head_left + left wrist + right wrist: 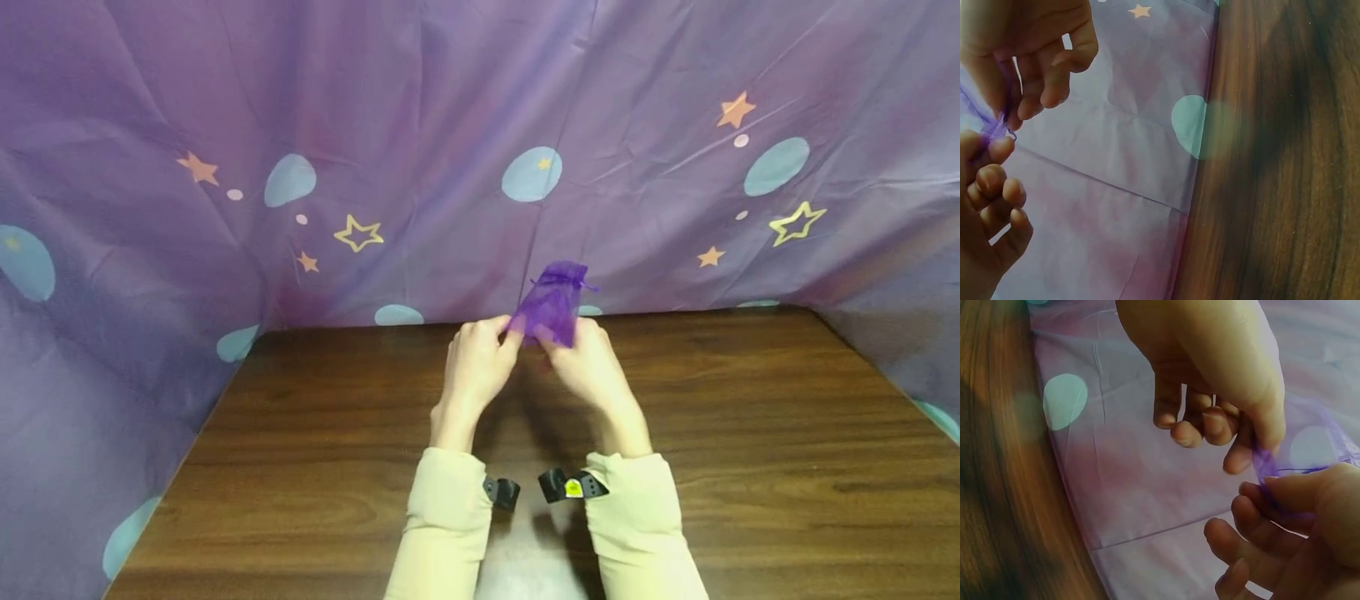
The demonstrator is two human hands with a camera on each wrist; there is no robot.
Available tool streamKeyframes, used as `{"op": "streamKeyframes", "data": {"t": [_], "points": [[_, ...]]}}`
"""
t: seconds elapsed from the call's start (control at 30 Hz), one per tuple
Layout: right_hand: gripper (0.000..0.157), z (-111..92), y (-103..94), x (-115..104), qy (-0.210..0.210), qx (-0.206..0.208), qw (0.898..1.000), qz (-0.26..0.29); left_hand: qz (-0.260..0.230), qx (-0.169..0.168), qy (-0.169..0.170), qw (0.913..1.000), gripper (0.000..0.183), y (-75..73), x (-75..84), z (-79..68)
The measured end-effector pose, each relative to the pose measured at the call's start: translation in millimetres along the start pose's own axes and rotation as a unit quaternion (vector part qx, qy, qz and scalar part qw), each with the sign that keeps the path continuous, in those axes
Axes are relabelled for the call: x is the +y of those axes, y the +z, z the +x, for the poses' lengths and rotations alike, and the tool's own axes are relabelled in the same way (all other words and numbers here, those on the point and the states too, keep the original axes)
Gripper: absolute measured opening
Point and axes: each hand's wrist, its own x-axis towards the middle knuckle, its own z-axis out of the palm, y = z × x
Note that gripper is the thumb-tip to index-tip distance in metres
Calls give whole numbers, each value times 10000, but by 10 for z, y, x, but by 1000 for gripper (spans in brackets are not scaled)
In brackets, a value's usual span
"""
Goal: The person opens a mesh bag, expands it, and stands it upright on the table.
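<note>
Both hands are raised over the far part of the table, side by side in the head view. Between them stands a small sheer purple drawstring pouch, its gathered end with cord pointing up and away. My left hand pinches the pouch's near left corner between thumb and forefinger. On the near right corner, my right hand has a similar pinch. In the right wrist view the see-through fabric spreads beside the fingertips, and the remaining fingers are loosely bent. Nothing inside the pouch can be made out.
A dark wood-grain table lies beneath the arms. Behind it and at both sides hangs a purple cloth printed with stars and pale blue ovals. Black straps with small devices sit at the cuffs of the light sleeves.
</note>
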Motion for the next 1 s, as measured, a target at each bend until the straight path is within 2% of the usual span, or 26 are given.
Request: {"op": "streamKeyframes", "data": {"t": [0.13, 0.33, 0.43, 0.63, 0.8, 1.0], "points": [[19, 0, -5, 3, -3, 35, 9999, 130, -30, -56, -56, 10000, 41, 9, 29, 8], [21, -15, -12, 4, -17, -107, 9999, 126, -94, -833, -256, 9962, 33, 11, 38, 1], [21, -28, -12, 13, 110, -210, 9995, 202, -142, -1029, -350, 9940, 29, 15, 26, -16], [25, -25, -24, 28, 114, -250, 9991, 311, -129, -901, -551, 9943, 31, 6, 30, -12], [27, -34, -26, 56, 218, -247, 9989, 346, -175, -1039, -801, 9912, 33, -1, 48, -22], [28, -29, -32, 39, 171, -263, 9984, 469, -208, -1081, -790, 9908, 32, 6, 52, -12]]}}
